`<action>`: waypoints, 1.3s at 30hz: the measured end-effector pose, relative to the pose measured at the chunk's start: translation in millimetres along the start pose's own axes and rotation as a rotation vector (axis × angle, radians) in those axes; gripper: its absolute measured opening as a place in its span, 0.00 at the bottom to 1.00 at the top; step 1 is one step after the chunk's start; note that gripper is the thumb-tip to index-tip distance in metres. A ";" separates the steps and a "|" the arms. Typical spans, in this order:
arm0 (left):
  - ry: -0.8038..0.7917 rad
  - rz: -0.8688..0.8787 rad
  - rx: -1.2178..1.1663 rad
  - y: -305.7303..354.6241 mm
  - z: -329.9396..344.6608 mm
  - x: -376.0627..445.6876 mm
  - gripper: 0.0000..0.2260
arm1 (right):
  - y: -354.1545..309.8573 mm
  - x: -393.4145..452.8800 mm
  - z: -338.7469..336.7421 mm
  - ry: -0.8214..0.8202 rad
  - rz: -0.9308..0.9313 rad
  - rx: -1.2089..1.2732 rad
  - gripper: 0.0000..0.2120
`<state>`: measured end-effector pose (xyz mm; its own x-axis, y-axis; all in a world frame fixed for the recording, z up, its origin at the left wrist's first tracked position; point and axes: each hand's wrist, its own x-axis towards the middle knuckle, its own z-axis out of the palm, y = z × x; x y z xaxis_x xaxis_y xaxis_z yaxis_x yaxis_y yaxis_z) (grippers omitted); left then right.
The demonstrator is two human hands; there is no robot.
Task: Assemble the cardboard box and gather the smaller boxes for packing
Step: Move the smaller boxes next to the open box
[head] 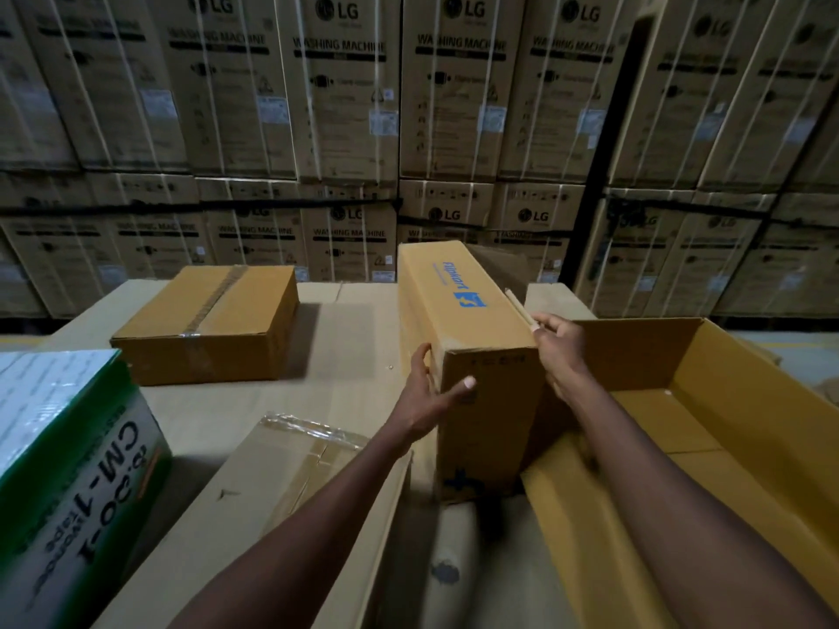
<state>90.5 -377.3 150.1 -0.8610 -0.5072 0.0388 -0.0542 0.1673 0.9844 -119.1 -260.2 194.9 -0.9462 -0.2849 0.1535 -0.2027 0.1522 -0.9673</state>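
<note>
A long brown box with blue print [463,306] stands in the middle, its near end towards me. My left hand [431,392] grips its near left corner, thumb on the end face. My right hand [560,351] presses its right side near the top edge. Both hands hold this box. Right of it lies a big open cardboard box [708,429] with raised flaps and a bare bottom. A taped smaller box [209,324] rests at the back left of the cardboard-covered table [345,338].
A green and white carton [68,451] stands at the near left. Flattened cardboard with loose tape [290,474] lies in front of me. Stacked washing-machine cartons [345,120] form a wall behind the table.
</note>
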 end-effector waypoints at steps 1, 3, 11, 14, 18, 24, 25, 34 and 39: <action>-0.004 -0.005 0.124 -13.8 0.3 -6.4 0.52 | 2.1 -0.5 0.0 -0.004 0.004 -0.011 0.17; -0.032 -0.069 0.491 -52.6 0.1 -17.6 0.59 | 5.1 -0.9 0.2 -0.010 0.015 -0.024 0.17; -0.111 -0.178 1.078 -121.5 -17.7 -54.7 0.48 | 2.5 -24.1 5.4 -0.035 -0.042 -0.105 0.18; -0.005 -0.191 1.037 -124.7 -29.9 -48.2 0.44 | -0.5 -44.0 1.7 -0.067 -0.052 -0.094 0.18; 0.092 -0.224 0.899 -135.1 -57.8 -35.1 0.40 | -5.3 -79.1 -7.4 -0.102 -0.059 -0.079 0.18; 0.479 0.013 -0.119 -34.6 -50.5 -46.5 0.16 | -11.8 -115.4 -18.8 -0.257 -0.047 0.022 0.15; 0.420 0.021 -0.230 -13.4 -49.0 -50.9 0.18 | -13.6 -113.8 -19.6 -0.290 -0.050 0.011 0.15; 0.133 -0.094 0.061 49.9 -46.9 -50.2 0.48 | -11.8 -56.2 -14.2 -0.641 0.086 0.023 0.26; 0.154 -0.096 0.117 49.1 -40.3 -51.2 0.49 | -8.6 43.6 44.5 -0.518 0.086 -0.036 0.34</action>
<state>152.3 -377.2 203.4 -0.7623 -0.6469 -0.0197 -0.1984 0.2046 0.9585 -147.3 -316.1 200.9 -0.7132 -0.6989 -0.0544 -0.1476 0.2255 -0.9630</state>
